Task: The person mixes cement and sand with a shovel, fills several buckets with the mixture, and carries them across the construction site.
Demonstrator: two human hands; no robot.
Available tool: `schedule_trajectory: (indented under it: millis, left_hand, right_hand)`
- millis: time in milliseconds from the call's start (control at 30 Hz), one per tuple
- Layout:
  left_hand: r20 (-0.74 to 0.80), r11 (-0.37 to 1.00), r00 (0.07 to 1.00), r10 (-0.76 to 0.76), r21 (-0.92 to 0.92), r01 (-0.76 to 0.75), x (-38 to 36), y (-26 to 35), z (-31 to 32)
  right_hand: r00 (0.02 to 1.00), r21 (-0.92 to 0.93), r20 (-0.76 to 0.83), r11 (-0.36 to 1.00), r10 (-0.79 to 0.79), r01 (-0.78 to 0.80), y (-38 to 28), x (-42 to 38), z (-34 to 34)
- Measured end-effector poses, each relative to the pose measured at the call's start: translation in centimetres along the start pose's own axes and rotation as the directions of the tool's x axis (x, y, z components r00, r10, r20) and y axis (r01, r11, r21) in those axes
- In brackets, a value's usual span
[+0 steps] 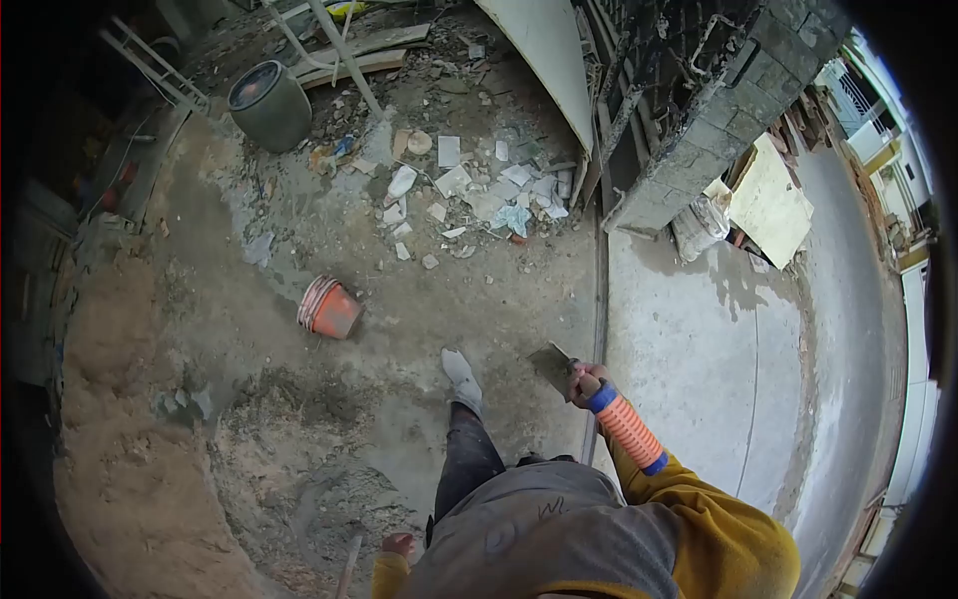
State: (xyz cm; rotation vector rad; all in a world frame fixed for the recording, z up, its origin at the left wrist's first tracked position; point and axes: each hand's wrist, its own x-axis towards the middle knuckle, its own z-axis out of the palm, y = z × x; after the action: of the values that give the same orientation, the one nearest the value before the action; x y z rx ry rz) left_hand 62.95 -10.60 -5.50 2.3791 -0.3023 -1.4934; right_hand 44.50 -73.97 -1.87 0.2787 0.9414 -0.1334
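My right hand (583, 383) is closed around the handle of a trowel (551, 365), whose flat metal blade points left over the concrete floor. An orange ribbed sleeve with blue ends (631, 431) covers that forearm. My left hand (399, 544) hangs low beside my body at the bottom. Its fingers are too small and hidden to make out. A wooden handle (349, 567) stands a little left of it, apart from the hand. Beneath lies a patch of wet grey mortar (344, 504). Ahead, a stack of orange buckets (334, 309) lies tipped on its side.
A sand heap (130, 479) spreads along the left. Broken tiles and rubble (454, 182) litter the ground ahead. A dark barrel (269, 108) stands near a metal frame (344, 55). On the right, a metal floor track (602, 290) runs from a block pillar (699, 140) beside the pavement.
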Motion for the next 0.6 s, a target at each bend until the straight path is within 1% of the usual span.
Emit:
schedule_trajectory:
  millis: [33,67,100,133,167,200,233,267,300,333,367,400,433,467,500,533,567,600]
  left_hand:
    - [0.114,0.74,0.96,-0.256,-0.616,0.271,1.3,-1.7,0.8]
    - [-0.13,0.981,0.973,0.192,-0.011,-0.196,2.2,0.3,-1.4]
    - [-0.131,0.976,0.968,0.214,-0.009,-0.217,4.8,1.5,-2.8]
    - [0.062,0.951,0.97,0.233,-0.221,-0.215,6.4,2.7,-4.0]
    - [0.248,0.895,0.929,0.275,-0.419,-0.154,8.1,4.0,-5.8]
    - [0.258,0.899,0.927,0.271,-0.412,-0.149,9.0,5.7,-7.5]
    - [0.123,0.973,0.975,0.184,-0.166,-0.163,9.5,6.9,-10.5]
    - [-0.037,0.987,0.99,0.136,0.091,-0.133,13.3,11.4,-12.2]
    - [-0.036,0.982,0.988,0.152,0.117,-0.146,15.3,12.3,-15.2]
    - [0.077,0.862,0.991,0.108,-0.503,-0.055,17.7,14.9,-18.0]
    - [0.202,0.399,0.97,0.138,-0.907,0.132,19.4,18.3,-23.2]
    - [-0.034,0.478,0.969,0.245,-0.865,-0.151,20.5,21.8,-25.8]
    - [-0.231,0.58,0.938,0.259,-0.739,-0.342,20.5,25.9,-28.5]
    - [-0.416,0.659,0.86,0.297,-0.562,-0.499,20.1,30.1,-30.7]
    - [-0.427,0.684,0.877,0.22,-0.573,-0.451,20.3,32.8,-33.3]
    - [-0.441,0.705,0.887,0.14,-0.584,-0.402,20.7,34.5,-35.6]
    - [-0.445,0.708,0.884,0.142,-0.578,-0.405,21.0,35.7,-36.3]
    - [-0.462,0.662,0.875,0.145,-0.612,-0.433,21.3,36.3,-36.9]
  right_hand:
    - [1.0,0.005,0.009,1.0,-0.013,0.013,-0.4,0.7,2.4]
    - [0.992,-0.025,-0.058,0.994,-0.112,0.111,-1.7,1.7,5.9]
    - [0.969,-0.055,-0.14,0.978,-0.205,0.199,-2.6,2.1,8.6]
    - [0.964,-0.059,-0.151,0.976,-0.217,0.21,-6.1,5.2,5.6]
    - [0.984,0.005,-0.064,0.986,-0.167,0.168,-9.2,8.8,2.7]
    - [0.992,0.078,0.038,0.99,-0.118,0.115,-12.2,13.5,2.3]
    - [0.983,0.148,0.162,0.987,-0.082,0.057,-17.1,17.2,2.2]
    - [0.955,0.212,0.291,0.977,-0.058,-0.006,-19.8,20.7,0.1]
    - [0.949,0.233,0.307,0.973,-0.075,0.002,-16.9,16.4,2.0]
    - [0.948,0.291,0.291,0.956,-0.13,0.042,-15.8,14.0,8.1]
    - [0.946,0.344,0.269,0.935,-0.182,0.082,-15.2,9.4,16.4]
    - [0.909,0.229,0.211,0.922,-0.36,0.312,-15.5,8.8,18.6]
    - [0.912,0.178,0.219,0.934,-0.346,0.311,-17.1,9.0,19.8]
    - [0.925,0.169,0.164,0.934,-0.343,0.316,-18.5,8.9,21.7]
    - [0.936,0.158,0.107,0.936,-0.334,0.316,-19.7,8.8,23.3]
    - [0.936,0.159,0.119,0.937,-0.332,0.312,-21.4,10.0,23.6]
    - [0.936,0.165,0.124,0.937,-0.329,0.308,-22.6,10.3,25.0]
    - [0.948,0.222,0.173,0.948,-0.266,0.226,-23.7,10.5,26.7]
